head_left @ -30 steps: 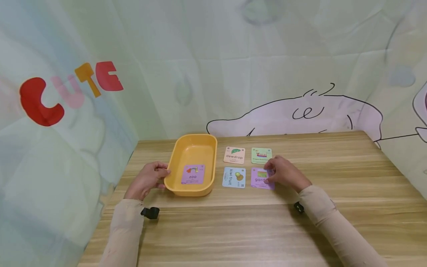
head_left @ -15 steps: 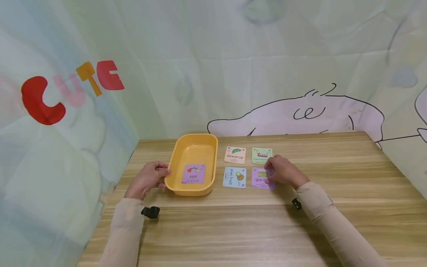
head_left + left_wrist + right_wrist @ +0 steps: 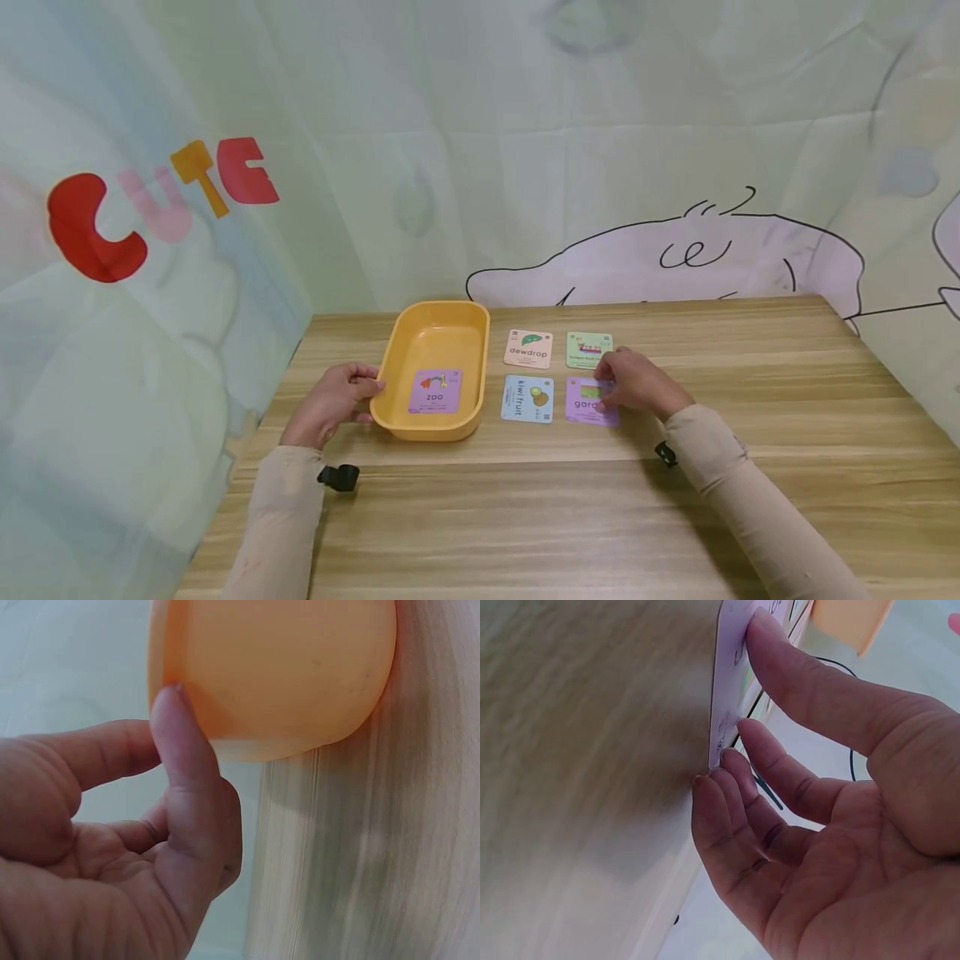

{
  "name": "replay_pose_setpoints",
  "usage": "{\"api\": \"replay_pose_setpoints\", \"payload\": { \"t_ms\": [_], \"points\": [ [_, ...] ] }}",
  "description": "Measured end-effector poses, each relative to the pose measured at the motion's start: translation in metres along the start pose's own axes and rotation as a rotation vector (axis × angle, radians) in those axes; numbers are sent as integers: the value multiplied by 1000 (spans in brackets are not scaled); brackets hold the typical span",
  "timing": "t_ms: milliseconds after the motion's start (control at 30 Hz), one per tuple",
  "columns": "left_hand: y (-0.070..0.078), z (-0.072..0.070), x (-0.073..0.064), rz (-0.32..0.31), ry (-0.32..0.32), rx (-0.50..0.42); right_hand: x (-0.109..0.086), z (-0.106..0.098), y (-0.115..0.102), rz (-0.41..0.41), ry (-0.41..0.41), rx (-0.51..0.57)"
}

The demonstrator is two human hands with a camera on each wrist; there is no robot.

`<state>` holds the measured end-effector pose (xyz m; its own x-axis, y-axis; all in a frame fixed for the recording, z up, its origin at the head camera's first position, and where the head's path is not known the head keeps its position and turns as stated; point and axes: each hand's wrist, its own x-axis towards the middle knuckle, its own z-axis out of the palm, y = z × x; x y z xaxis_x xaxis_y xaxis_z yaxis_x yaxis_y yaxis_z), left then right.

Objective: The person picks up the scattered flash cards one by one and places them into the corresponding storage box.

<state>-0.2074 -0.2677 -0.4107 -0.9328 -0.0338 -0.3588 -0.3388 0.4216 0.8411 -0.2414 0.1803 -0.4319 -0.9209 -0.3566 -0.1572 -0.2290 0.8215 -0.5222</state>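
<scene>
At the left side of a yellow plastic tray [image 3: 442, 432], my left hand [image 3: 332, 406] pinches the rim between thumb and fingers. In the left wrist view the thumb [image 3: 184, 742] lies along the tray wall. My right hand [image 3: 642, 387] is at a purple "garden" word card [image 3: 583, 413] lying on the table. The right wrist view has its thumb [image 3: 787, 667] on the card's face and its fingertips at the card's edge. The hand covers part of the card's picture and word. Inside the tray lies a purple "zoo" card [image 3: 434, 397].
Beside the tray, a blue "kiwi fruit" card [image 3: 527, 398], a pink "dewdrop" card [image 3: 528, 348] and a green card with a dragon boat [image 3: 588, 347] form a block with the garden card. The wooden table [image 3: 510, 525] meets a printed curtain [image 3: 420, 167] behind.
The right wrist and forearm have shifted very slightly left, while the fingers stay at the garden card. Left hand, tray and cards keep their places.
</scene>
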Motion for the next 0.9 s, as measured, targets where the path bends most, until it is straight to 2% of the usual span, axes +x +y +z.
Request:
{"api": "replay_pose_setpoints", "payload": {
  "t_ms": [433, 900],
  "points": [
    [1, -1, -1, 13, -6, 3, 4, -3, 0, -12, -14, 4],
    [2, 0, -2, -2, -4, 1, 7, -3, 2, -9, -35, 2]
  ]
}}
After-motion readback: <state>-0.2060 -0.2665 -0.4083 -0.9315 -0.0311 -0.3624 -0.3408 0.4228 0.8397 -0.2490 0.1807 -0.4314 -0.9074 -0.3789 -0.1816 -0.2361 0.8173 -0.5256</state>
